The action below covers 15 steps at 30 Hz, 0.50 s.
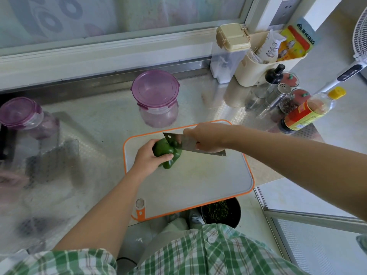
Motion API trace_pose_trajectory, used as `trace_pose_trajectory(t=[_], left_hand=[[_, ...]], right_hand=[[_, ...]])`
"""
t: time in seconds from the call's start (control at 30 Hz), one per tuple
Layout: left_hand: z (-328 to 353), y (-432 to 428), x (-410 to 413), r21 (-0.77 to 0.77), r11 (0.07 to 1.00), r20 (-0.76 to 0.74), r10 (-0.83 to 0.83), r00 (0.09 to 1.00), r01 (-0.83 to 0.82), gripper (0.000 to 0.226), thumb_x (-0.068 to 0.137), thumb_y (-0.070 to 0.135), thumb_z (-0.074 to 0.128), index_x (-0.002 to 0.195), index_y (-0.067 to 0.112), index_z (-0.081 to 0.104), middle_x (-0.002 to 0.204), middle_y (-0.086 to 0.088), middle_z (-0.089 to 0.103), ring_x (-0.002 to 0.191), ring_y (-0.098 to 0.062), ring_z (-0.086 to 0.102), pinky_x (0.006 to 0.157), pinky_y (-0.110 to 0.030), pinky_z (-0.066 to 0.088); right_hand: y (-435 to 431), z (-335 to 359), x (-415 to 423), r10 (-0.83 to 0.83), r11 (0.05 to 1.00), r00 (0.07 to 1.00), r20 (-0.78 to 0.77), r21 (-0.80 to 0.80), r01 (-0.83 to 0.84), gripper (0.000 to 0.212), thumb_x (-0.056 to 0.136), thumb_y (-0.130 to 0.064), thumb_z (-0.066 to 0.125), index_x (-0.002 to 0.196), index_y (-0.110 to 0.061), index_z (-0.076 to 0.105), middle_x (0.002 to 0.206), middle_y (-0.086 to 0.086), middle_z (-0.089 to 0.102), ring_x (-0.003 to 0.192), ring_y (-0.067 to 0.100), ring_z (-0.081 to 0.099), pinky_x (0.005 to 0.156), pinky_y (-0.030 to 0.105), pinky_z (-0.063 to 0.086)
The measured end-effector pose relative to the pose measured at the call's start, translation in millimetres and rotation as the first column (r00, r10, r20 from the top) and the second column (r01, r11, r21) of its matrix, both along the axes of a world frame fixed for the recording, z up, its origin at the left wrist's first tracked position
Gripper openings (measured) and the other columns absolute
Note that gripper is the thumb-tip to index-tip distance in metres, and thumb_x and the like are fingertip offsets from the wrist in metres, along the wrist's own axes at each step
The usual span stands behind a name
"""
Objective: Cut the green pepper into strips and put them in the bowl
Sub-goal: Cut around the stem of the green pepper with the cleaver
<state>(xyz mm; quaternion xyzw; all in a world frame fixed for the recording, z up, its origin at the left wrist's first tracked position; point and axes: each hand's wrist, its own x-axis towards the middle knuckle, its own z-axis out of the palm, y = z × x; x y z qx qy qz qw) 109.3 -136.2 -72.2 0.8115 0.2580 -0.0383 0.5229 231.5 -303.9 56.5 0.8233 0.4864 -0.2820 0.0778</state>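
Note:
A whole green pepper [167, 153] lies on the white cutting board with an orange rim [198, 181]. My left hand [149, 157] grips the pepper from its left side, thumb curled over the front. My right hand [208, 138] grips the handle of a cleaver [190, 144]. The broad blade leans against the pepper's far right side, its edge near the board. The handle is hidden inside my fist.
Two clear containers with purple lids stand behind the board [155, 98] and at the far left [23, 116]. Bottles, jars and a cream holder [264, 64] crowd the back right. A dark bin [220, 212] sits on the floor below the counter edge.

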Motion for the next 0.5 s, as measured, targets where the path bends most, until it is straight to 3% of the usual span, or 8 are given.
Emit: trace_pose_trajectory(t=[0.17, 0.3, 0.5], left_hand=[[-2.5, 2.4, 0.6, -0.039, 0.998, -0.023, -0.051, 0.998, 0.05, 0.054, 0.068, 0.023, 0.087, 0.114, 0.022, 0.059, 0.107, 0.001, 0.066, 0.1, -0.018, 0.063, 0.087, -0.032, 0.052], [-1.8, -1.4, 2.1, -0.035, 0.999, -0.019, -0.026, 0.999, 0.025, 0.051, 0.07, 0.024, 0.086, 0.113, 0.022, 0.058, 0.105, 0.001, 0.066, 0.099, -0.018, 0.062, 0.088, -0.036, 0.052], [-2.9, -5.2, 7.7, 0.018, 1.0, -0.028, 0.026, 0.999, -0.025, 0.05, 0.071, 0.027, 0.085, 0.113, 0.018, 0.059, 0.101, 0.0, 0.065, 0.098, -0.021, 0.062, 0.09, -0.041, 0.051]], right_hand=[[0.2, -2.5, -4.7, -0.022, 0.999, 1.0, -0.005, -0.029, 0.021, 0.037, 0.094, -0.014, 0.048, 0.13, -0.021, 0.04, 0.091, 0.002, 0.043, 0.084, 0.024, 0.049, 0.064, 0.03, 0.033], [4.3, -11.7, -14.2, -0.091, 0.996, 0.995, 0.034, -0.002, 0.091, 0.038, 0.091, -0.005, 0.048, 0.127, -0.016, 0.04, 0.091, 0.005, 0.046, 0.075, 0.023, 0.044, 0.051, 0.029, 0.029], [-3.0, -23.5, -31.2, -0.127, 0.989, 0.987, 0.094, 0.086, 0.119, 0.038, 0.086, 0.004, 0.045, 0.121, -0.009, 0.039, 0.102, 0.013, 0.056, 0.088, 0.032, 0.057, 0.063, 0.035, 0.033]])
